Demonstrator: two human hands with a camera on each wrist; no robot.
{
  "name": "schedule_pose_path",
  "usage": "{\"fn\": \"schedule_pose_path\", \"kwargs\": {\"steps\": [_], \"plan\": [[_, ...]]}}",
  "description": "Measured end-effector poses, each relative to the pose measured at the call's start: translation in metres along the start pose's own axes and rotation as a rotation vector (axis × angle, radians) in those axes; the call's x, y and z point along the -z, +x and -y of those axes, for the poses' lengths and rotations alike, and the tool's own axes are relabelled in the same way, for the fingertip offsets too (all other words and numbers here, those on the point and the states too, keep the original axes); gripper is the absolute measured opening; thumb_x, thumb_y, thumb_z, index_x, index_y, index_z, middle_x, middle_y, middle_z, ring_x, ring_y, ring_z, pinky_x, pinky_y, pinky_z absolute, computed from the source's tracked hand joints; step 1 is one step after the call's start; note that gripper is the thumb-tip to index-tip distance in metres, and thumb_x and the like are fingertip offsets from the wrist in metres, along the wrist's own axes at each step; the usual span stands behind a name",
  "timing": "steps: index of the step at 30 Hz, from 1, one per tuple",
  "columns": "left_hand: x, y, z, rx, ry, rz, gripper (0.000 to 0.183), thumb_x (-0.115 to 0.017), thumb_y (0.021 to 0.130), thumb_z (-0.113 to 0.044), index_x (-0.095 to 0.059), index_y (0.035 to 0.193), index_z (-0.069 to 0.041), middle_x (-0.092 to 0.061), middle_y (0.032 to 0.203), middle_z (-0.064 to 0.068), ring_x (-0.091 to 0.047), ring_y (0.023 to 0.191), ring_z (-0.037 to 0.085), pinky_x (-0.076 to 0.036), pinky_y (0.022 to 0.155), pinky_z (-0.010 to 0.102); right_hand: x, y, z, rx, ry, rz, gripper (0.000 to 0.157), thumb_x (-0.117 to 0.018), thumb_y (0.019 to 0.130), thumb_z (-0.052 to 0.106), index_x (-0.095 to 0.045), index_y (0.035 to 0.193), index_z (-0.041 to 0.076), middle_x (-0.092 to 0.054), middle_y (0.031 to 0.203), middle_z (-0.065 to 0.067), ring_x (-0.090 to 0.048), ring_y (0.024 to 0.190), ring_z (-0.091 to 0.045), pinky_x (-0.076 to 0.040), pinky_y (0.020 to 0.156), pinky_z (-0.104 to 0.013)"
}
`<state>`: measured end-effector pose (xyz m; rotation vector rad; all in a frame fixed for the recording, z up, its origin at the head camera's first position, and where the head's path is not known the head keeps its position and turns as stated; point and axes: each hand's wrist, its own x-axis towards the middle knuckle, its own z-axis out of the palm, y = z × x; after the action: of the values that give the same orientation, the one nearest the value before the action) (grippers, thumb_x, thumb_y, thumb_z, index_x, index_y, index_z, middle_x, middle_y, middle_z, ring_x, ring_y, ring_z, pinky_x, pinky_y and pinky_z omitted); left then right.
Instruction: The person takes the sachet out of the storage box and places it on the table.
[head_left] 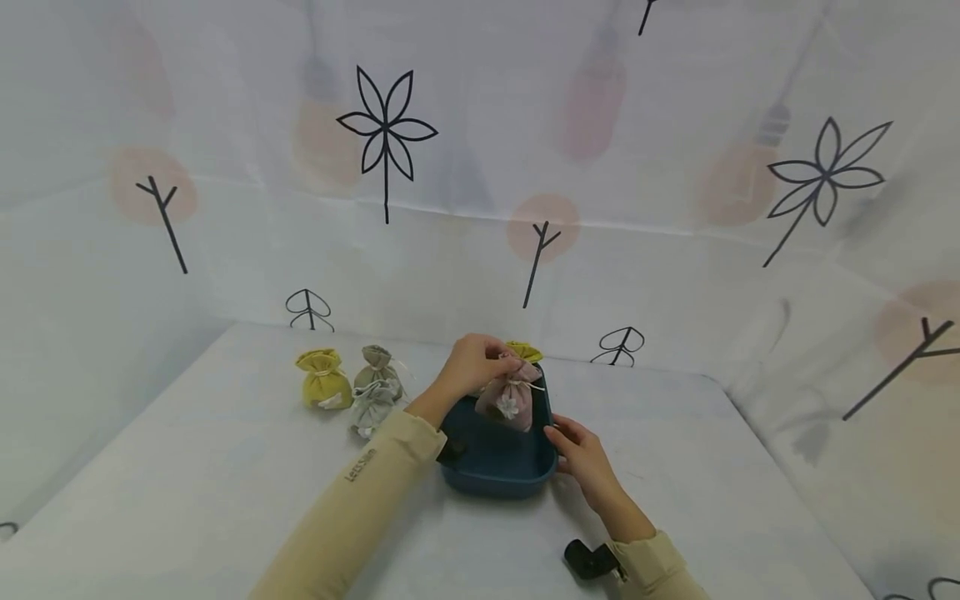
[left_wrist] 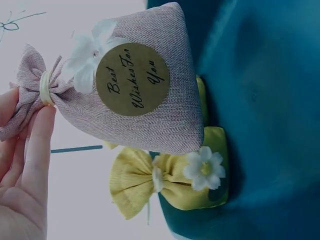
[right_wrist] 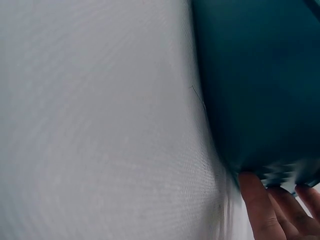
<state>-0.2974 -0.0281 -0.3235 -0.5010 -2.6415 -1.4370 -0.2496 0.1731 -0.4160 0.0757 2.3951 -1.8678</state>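
My left hand (head_left: pixel 474 367) pinches the gathered neck of a pink drawstring pouch (head_left: pixel 513 402), holding it up over a dark blue basin (head_left: pixel 498 483). In the left wrist view the pink pouch (left_wrist: pixel 165 125) bears a white fabric flower and a round gold "Best Wishes For You" label. Below it there, a yellow pouch (left_wrist: pixel 195 197) with a white flower lies at the basin's edge; its top (head_left: pixel 525 351) shows at the far end in the head view. My right hand (head_left: pixel 588 467) holds the basin's right side, thumb at the rim, fingers against the outer wall (right_wrist: pixel 260 115).
Left of the basin on the white table (head_left: pixel 187 467) stand a yellow pouch (head_left: pixel 325 382), a grey-beige pouch (head_left: pixel 377 360) and a pale grey pouch (head_left: pixel 372 407). A black wrist camera (head_left: pixel 588 560) is strapped at the right sleeve. A patterned white cloth (head_left: pixel 465 275) hangs behind.
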Motion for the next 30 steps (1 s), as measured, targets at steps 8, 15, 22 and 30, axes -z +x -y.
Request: {"fn": "schedule_pose_path", "kwargs": {"steps": [8, 15, 22, 30], "plan": [[0.007, -0.008, -0.013, -0.01, -0.024, 0.01, 0.02, -0.067, 0.087, -0.027, -0.072, 0.093, -0.009, -0.068, 0.09, 0.0, -0.061, 0.083, 0.013, -0.051, 0.071, 0.027, 0.001, -0.001, 0.001, -0.004, 0.001, 0.003, 0.049, -0.053, 0.096, 0.026, -0.042, 0.136, -0.001, -0.046, 0.132, -0.025, -0.052, 0.113, -0.035, -0.052, 0.078, -0.038], [0.017, -0.022, -0.016, -0.099, -0.059, 0.004, 0.017, -0.067, 0.087, -0.026, -0.072, 0.092, -0.01, -0.068, 0.087, -0.003, -0.06, 0.078, 0.01, -0.05, 0.068, 0.026, 0.0, -0.001, 0.001, -0.005, 0.002, 0.002, 0.047, -0.052, 0.096, 0.024, -0.043, 0.135, -0.002, -0.046, 0.131, -0.026, -0.052, 0.112, -0.036, -0.052, 0.079, -0.039], [0.03, -0.039, -0.016, -0.128, -0.059, -0.014, 0.015, -0.068, 0.086, -0.026, -0.072, 0.093, -0.013, -0.067, 0.087, -0.006, -0.06, 0.079, 0.009, -0.05, 0.069, 0.027, 0.0, -0.002, 0.001, -0.004, 0.009, 0.004, 0.046, -0.052, 0.097, 0.021, -0.043, 0.135, -0.002, -0.046, 0.131, -0.026, -0.052, 0.112, -0.037, -0.052, 0.079, -0.039], [0.044, -0.056, -0.023, -0.177, -0.036, -0.04, 0.014, -0.069, 0.085, -0.025, -0.072, 0.092, -0.014, -0.066, 0.085, -0.006, -0.059, 0.076, 0.01, -0.05, 0.067, 0.027, 0.001, -0.004, 0.002, 0.003, 0.005, 0.006, 0.047, -0.052, 0.097, 0.022, -0.042, 0.135, -0.002, -0.045, 0.133, -0.027, -0.051, 0.114, -0.038, -0.051, 0.081, -0.04]]}}
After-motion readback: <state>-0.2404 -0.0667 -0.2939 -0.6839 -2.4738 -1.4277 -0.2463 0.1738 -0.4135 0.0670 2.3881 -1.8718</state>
